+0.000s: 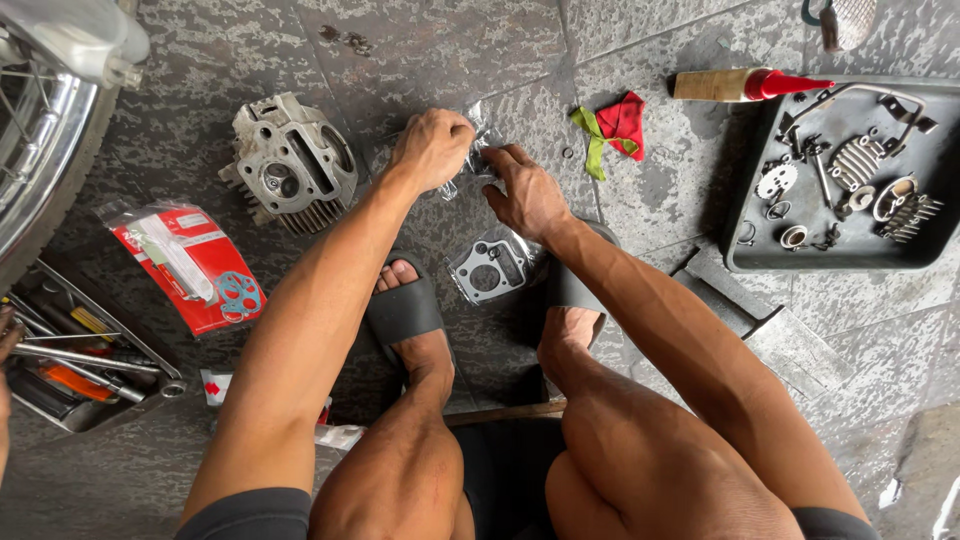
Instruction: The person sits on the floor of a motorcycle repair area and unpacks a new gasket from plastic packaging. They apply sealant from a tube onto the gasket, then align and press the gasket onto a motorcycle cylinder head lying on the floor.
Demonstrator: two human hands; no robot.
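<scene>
Grey stone floor (640, 200) carries everything, with a spoked wheel (35, 130) at the left edge. A black tray (745, 255) of small metal parts sits at right, an aluminium cylinder head (290, 160) at left. Both hands pinch a clear plastic wrapper (478, 150) held low over the floor between them: left hand (432, 148) fisted on it, right hand (525, 192) gripping its edge. A metal gasket (490, 268) lies between the sandalled feet.
</scene>
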